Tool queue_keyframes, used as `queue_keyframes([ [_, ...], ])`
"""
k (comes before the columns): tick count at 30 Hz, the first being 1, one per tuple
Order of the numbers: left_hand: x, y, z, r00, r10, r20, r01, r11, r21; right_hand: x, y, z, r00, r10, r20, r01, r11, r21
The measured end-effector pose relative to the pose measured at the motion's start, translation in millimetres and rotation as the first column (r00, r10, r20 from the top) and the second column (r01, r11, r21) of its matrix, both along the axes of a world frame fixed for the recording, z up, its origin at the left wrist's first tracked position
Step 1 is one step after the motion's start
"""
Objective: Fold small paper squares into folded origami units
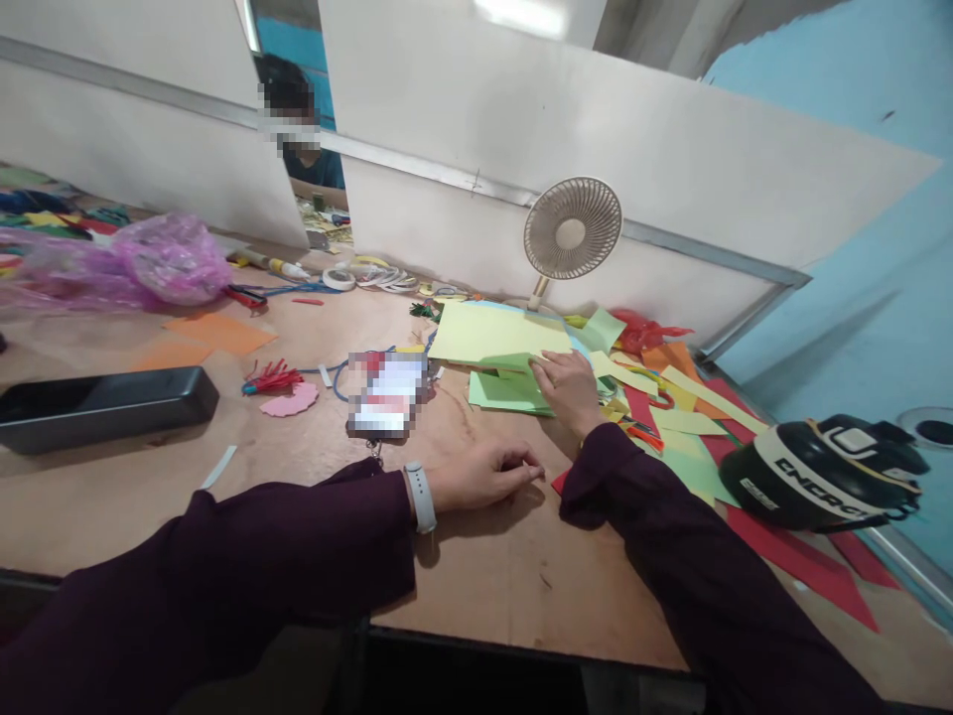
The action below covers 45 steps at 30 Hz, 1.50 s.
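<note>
Two edges bound my room: the tabletop (513, 586) ends nearest me, well in front of the fan (572, 230), and the white partition (447, 139) stands right behind it. Wood runs from my left hand (480, 477) to that near edge. Left of the fan and closer to me lies a lit phone (383, 397), with a red tassel bundle (275, 382) and a dark box (104, 407) farther left. Right of the fan and nearer me, a black bottle (759, 482) and red paper strips (811, 566) crowd my right arm. The pale yellow sheet (491, 335) lies flat just in front of the fan, smooth and broad, with green sheets (506, 394) showing at its near side. My right hand (570, 387) rests fingers on its near right corner; I cannot tell whether they pinch it. My left hand lies on the wood, fingers loosely curled, a gap inside the thumb.
</note>
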<state>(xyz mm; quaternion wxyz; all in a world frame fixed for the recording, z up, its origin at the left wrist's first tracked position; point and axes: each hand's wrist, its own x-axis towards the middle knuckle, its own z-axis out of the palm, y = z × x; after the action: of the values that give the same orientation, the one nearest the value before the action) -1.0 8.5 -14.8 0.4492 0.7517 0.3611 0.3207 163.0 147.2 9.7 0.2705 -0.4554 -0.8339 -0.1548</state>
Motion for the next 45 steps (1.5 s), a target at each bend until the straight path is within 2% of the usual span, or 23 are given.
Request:
queue_keyframes([
  [2, -2, -4, 3.5, 1.000, 0.022, -0.015, -0.019, 0.988, 0.154, 7, -16, -0.2, 0.996, 0.085, 0.037, -0.085, 0.996, 0.021],
  [3, -3, -7, 6.3, 0.999, 0.044, -0.021, -0.036, 0.962, 0.270, 12, -25, -0.2, 0.985, 0.158, 0.071, -0.162, 0.985, 0.054],
  [4, -4, -11, 9.8, 0.997, 0.074, -0.027, -0.057, 0.910, 0.410, 17, -37, -0.1, 0.967, 0.231, 0.109, -0.242, 0.966, 0.094],
  [6, -6, -18, 17.4, 0.978, 0.195, -0.072, -0.093, 0.719, 0.689, 27, -63, -0.3, 0.910, 0.367, 0.191, -0.397, 0.906, 0.149],
  [7, -6, -21, 20.7, 0.961, 0.235, -0.146, -0.036, 0.629, 0.776, 31, -78, -0.6, 0.882, 0.414, 0.224, -0.453, 0.877, 0.162],
  [8, -6, -24, 23.1, 0.938, 0.262, -0.228, 0.041, 0.568, 0.822, 34, -92, -1.2, 0.860, 0.450, 0.240, -0.492, 0.855, 0.164],
  [9, -5, -27, 24.4, 0.903, 0.300, -0.309, 0.100, 0.551, 0.828, 37, -107, -2.0, 0.848, 0.467, 0.250, -0.512, 0.844, 0.159],
  [10, -4, -29, 24.5, 0.858, 0.349, -0.377, 0.140, 0.547, 0.825, 39, -120, -3.1, 0.840, 0.475, 0.262, -0.522, 0.840, 0.151],
  [12, -2, -34, 21.4, 0.752, 0.394, -0.528, 0.243, 0.579, 0.778, 44, -141, -6.2, 0.824, 0.503, 0.261, -0.544, 0.830, 0.121],
  [14, -2, -38, 16.6, 0.666, 0.375, -0.644, 0.344, 0.613, 0.712, 49, -152, -10.4, 0.826, 0.528, 0.196, -0.554, 0.826, 0.108],
  [17, -7, -44, 13.7, 0.610, 0.319, -0.725, 0.460, 0.603, 0.652, 62, -150, -17.2, 0.800, 0.593, 0.090, -0.597, 0.802, 0.030],
  [20, -13, -48, 17.8, 0.603, 0.308, -0.736, 0.499, 0.574, 0.649, 77, -137, -21.1, 0.754, 0.654, -0.060, -0.655, 0.744, -0.130],
  [23, -13, -50, 22.9, 0.631, 0.306, -0.713, 0.472, 0.578, 0.665, 86, -125, -19.1, 0.755, 0.624, -0.202, -0.655, 0.701, -0.282],
  [26, -8, -50, 25.1, 0.680, 0.285, -0.675, 0.414, 0.610, 0.675, 87, -121, -14.9, 0.774, 0.553, -0.307, -0.632, 0.654, -0.415],
  [30, -5, -48, 24.5, 0.720, 0.256, -0.646, 0.383, 0.629, 0.676, 86, -126, -10.9, 0.760, 0.518, -0.394, -0.650, 0.591, -0.477],
  [35, -6, -44, 22.4, 0.701, 0.251, -0.667, 0.406, 0.628, 0.664, 87, -132, -6.6, 0.798, 0.438, -0.415, -0.603, 0.580, -0.547],
  [37, -6, -44, 22.0, 0.689, 0.256, -0.678, 0.415, 0.628, 0.658, 86, -133, -6.7, 0.831, 0.390, -0.397, -0.557, 0.605, -0.569],
  [41, -3, -45, 20.4, 0.669, 0.261, -0.696, 0.438, 0.618, 0.652, 80, -133, -15.1, 0.893, 0.213, -0.397, -0.416, 0.729, -0.544],
  [45, -2, -47, 15.9, 0.752, 0.232, -0.617, 0.356, 0.644, 0.677, 72, -133, -25.6, 0.890, 0.171, -0.423, -0.385, 0.778, -0.496],
])
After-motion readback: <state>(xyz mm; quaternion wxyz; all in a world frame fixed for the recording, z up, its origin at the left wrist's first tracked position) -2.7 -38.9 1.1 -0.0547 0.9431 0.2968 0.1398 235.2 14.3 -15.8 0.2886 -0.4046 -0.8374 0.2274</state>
